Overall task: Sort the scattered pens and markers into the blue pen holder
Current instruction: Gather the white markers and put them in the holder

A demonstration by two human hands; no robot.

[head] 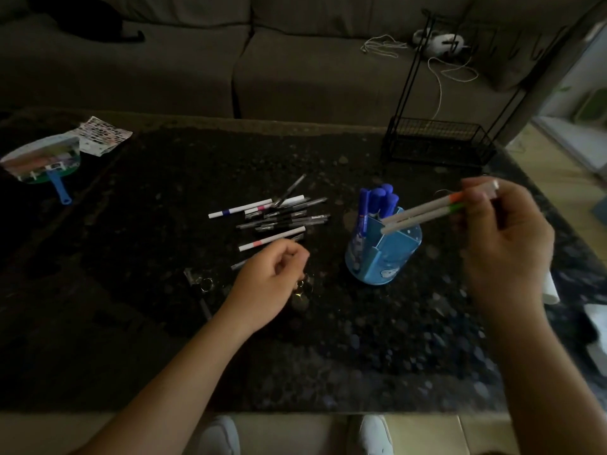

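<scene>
The blue pen holder (382, 257) stands on the dark stone table, with several blue-capped markers (377, 200) upright in its back compartment. My right hand (505, 238) grips two white pens (423, 213), one with an orange band and one with a green band; their tips hang over the holder's rim. My left hand (269, 284) rests on the table with fingers curled, just below a loose pile of black and white pens (282, 216). A white pen with a pink band (271, 239) lies nearest that hand. Whether the left hand holds anything is hidden.
A black wire rack (437, 142) stands at the back right of the table. A fan and printed paper (49, 156) lie at the far left. Metal key rings (205, 285) lie beside my left wrist. A grey sofa (295, 67) is behind the table.
</scene>
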